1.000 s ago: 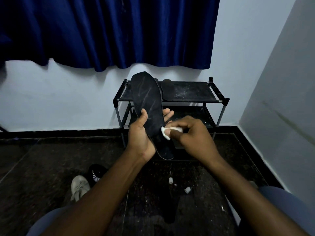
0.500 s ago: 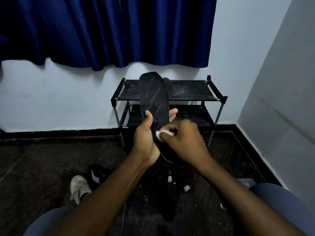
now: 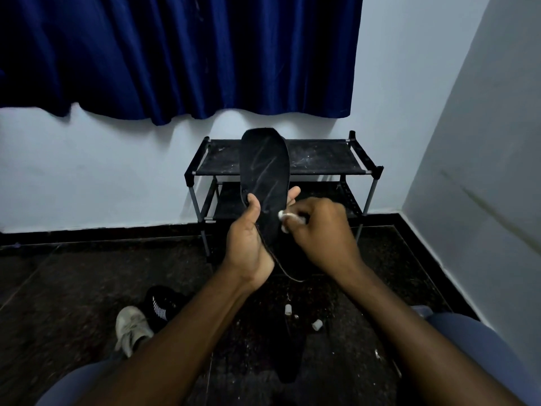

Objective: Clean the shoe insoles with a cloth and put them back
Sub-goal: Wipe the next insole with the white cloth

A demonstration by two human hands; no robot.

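The left hand (image 3: pixel 248 244) gripped the black insole (image 3: pixel 265 171) low down, thumb across its face and fingers behind, holding it upright in front of the shoe rack (image 3: pixel 322 156). The right hand (image 3: pixel 322 232), fingers curled, pinched a small white cloth (image 3: pixel 285 219) against the insole's lower face. In front of the rack, a white shoe (image 3: pixel 131 326) and a black shoe (image 3: pixel 162 303) lay on the dark floor (image 3: pixel 73 288). A blue curtain (image 3: pixel 175 54) hung above the rack.

A black two-tier metal shoe rack (image 3: pixel 322 159) is standing at centre frame, an upright black insole (image 3: pixel 265 171) covering its middle. A pale grey shoe (image 3: pixel 131 326) and a black white-striped shoe (image 3: pixel 162 303) are lying lower left, small white scraps (image 3: pixel 288 309) lower centre. Dark speckled floor (image 3: pixel 87 273) is stretching open at middle left.
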